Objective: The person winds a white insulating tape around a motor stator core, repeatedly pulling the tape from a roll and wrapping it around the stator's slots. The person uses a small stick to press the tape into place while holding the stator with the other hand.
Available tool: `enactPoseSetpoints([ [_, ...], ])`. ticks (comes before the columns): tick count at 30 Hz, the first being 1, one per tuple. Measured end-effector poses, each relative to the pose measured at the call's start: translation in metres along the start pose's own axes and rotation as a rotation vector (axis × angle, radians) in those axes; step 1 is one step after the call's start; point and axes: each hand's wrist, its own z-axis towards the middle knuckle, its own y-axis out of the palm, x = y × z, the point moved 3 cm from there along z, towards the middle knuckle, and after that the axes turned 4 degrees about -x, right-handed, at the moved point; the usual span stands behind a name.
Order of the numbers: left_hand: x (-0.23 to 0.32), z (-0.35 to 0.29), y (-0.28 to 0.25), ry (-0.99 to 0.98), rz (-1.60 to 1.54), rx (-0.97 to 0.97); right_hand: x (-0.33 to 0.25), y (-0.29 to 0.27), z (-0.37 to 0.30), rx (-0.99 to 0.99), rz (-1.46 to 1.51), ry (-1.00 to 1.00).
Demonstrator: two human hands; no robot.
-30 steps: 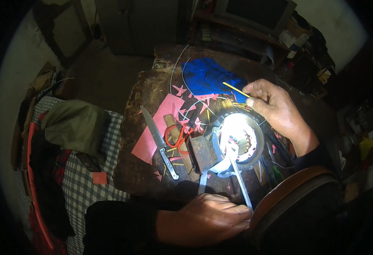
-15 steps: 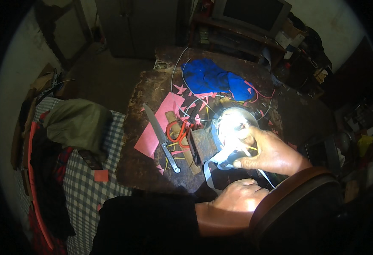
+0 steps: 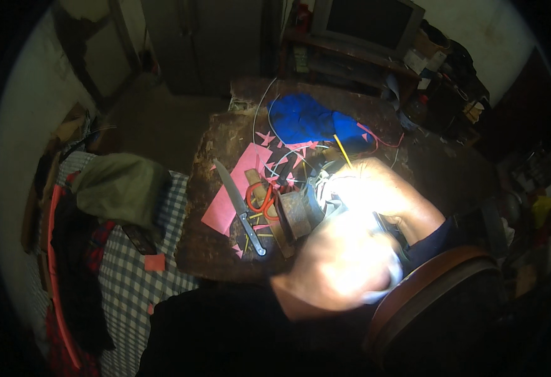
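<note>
The thin yellow stick (image 3: pixel 342 151) pokes up from my right hand (image 3: pixel 382 195), fingers pinching it, beside the blue cloth (image 3: pixel 307 119); my left hand (image 3: pixel 344 264) blurs in glare, its grip unreadable, near the knife (image 3: pixel 241 207) on the counter (image 3: pixel 212 251)

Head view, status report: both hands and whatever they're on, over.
Left hand and right hand together over the lit workpiece, grip washed out by glare. Yellow stick pokes up by right hand. Knife and orange scissors lie left.

Glare washes out left hand (image 3: pixel 344 264) and right hand (image 3: pixel 382 191); fingers and grip unreadable. Both cover the work beneath. Thin yellow stick (image 3: pixel 342 151) lower end lost in glare.
</note>
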Motion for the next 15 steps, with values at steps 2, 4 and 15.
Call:
enactPoseSetpoints([
  [2,-0.034,-0.003,-0.029,-0.351,0.121,0.03,-0.005,-0.003,-0.003,0.023,0.003,0.059],
  [4,-0.069,0.005,-0.031,-0.417,0.234,0.009,-0.013,-0.003,-0.009,0.055,0.082,0.063],
  [15,-0.142,0.003,-0.017,-0.47,0.211,-0.249,-0.032,-0.007,-0.016,0.081,0.051,0.001],
])
